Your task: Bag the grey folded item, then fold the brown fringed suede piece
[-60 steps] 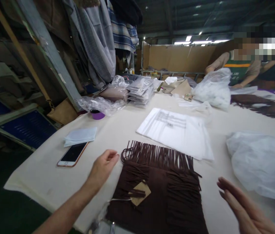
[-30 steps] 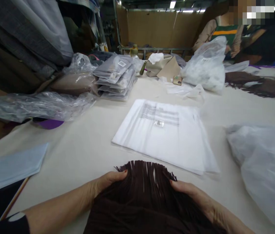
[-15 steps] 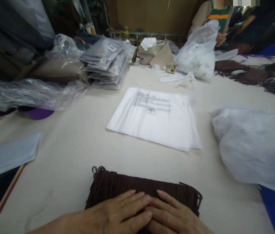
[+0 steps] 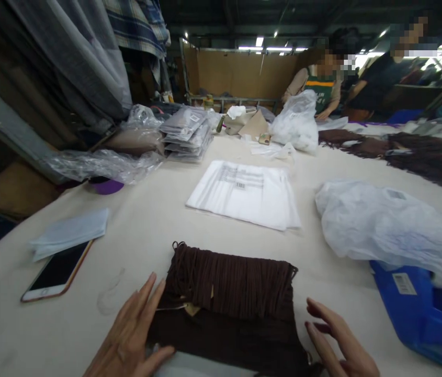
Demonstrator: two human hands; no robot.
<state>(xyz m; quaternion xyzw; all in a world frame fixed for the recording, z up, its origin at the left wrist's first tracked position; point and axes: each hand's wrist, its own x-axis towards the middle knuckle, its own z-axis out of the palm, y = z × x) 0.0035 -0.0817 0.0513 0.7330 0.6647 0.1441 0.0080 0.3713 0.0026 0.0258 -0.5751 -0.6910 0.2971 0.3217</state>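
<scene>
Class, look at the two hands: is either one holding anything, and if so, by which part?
Nothing is held. The left hand lies open at the folded brown fringed cloth's left edge; the right hand is open beside its right edge.

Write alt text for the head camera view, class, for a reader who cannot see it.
Two open hands, the left hand and right hand, flank a folded dark brown fringed cloth on a cream table. Left of it lies a phone; beyond it sits a stack of white printed bags. People work at the far end.
</scene>
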